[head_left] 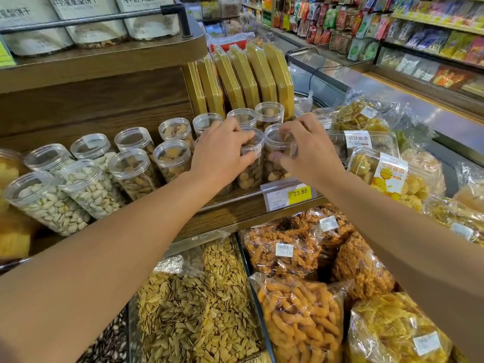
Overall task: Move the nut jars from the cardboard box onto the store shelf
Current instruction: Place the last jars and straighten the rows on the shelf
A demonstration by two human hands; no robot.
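Both hands up at the wooden store shelf (230, 213), front right end of the jar rows. Left hand (222, 150) grips a clear nut jar (251, 163): fingers curled over the lid edge, thumb across the barcode sticker on its side. Jar sits upright on the shelf at the front edge. Right hand (309, 150) pinches the next nut jar (275, 153) just beside it, fingertips on the lid rim, thumb low on the wall; that jar also stands on the shelf, touching or nearly touching the first, can't tell which. Behind them a second row of same jars (243, 117), backed by upright yellow flat boxes (246, 77). To the left, pistachio jars (52, 203) and almond-looking jars (136, 171), all lids on. Yellow price tag (300, 193) reading 23.80 clipped to the shelf edge below the right hand. Lower bins: loose seeds (193, 305), bagged orange snacks (301, 323). Cardboard box not in view.
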